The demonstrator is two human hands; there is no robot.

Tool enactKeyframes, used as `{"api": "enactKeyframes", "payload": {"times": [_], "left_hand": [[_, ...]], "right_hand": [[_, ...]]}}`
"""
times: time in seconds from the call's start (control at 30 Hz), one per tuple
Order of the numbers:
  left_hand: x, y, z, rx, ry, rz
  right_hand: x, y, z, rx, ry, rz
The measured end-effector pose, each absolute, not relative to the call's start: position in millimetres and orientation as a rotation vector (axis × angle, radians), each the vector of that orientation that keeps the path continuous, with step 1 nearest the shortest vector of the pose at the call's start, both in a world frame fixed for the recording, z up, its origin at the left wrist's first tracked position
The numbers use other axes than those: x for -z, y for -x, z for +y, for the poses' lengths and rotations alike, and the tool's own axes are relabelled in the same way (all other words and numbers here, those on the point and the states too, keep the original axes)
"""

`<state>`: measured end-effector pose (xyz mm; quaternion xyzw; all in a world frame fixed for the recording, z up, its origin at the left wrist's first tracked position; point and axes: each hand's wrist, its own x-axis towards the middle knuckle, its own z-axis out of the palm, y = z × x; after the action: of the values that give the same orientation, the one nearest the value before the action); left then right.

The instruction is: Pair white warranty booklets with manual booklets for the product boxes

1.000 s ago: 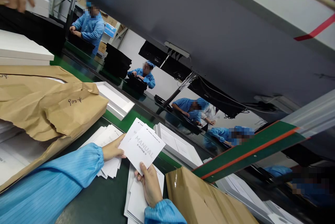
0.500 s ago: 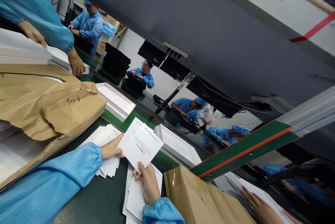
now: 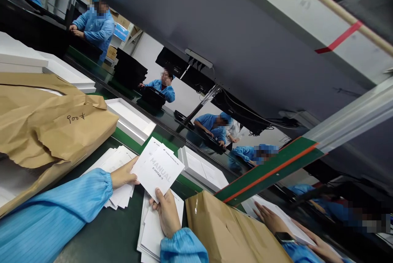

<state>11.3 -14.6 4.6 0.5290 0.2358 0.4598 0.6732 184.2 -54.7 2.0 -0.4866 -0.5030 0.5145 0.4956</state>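
Observation:
Over the green table, my left hand (image 3: 124, 174) pinches the left edge of a white card (image 3: 143, 157), mostly hidden behind a square booklet. That booklet (image 3: 162, 177), printed "MANUAL" and "HYTAB", is gripped at its lower corner by my right hand (image 3: 167, 212), thumb on top. Booklet and card overlap, held up together. Beneath my left hand lies a fanned pile of white printed leaflets (image 3: 123, 197). A second pile of white booklets (image 3: 150, 234) lies under my right hand, partly covered by it.
A torn brown paper package (image 3: 76, 132) lies left and a brown carton (image 3: 227, 230) right. White open boxes (image 3: 132, 125) (image 3: 184, 152) stand on the line beyond. At right, a co-worker's hands (image 3: 273, 220) touch a white box. A green-and-orange post (image 3: 267, 173) slants across.
The view has shifted slightly. At left, a co-worker's arms and hands have drawn away from the white boxes. At right, a co-worker's hands have come further into view. My hold looks the same.

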Motion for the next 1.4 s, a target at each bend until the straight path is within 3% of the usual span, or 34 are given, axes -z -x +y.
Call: {"api": "enactKeyframes", "payload": {"times": [0.83, 1.1, 1.23, 1.4], "left_hand": [[-2.4, -13.3, -13.9, -1.043, -1.251, 0.527], [3.6, -15.5, -15.5, -1.118, -1.602, 1.106], [-10.2, 2.4, 2.9, -1.319, -1.543, 1.200], [-31.0, 18.2, 59.8, -1.303, -1.356, 1.244]], "right_hand": [[-8.4, -182.1, -57.5, -1.259, 1.183, -1.140], [-11.0, -181.3, -58.9, -1.194, 1.152, -1.072], [-11.7, -185.4, -59.1, -1.161, 1.149, -1.047], [5.7, -194.7, -41.7, -1.115, 1.225, -1.037]]}}
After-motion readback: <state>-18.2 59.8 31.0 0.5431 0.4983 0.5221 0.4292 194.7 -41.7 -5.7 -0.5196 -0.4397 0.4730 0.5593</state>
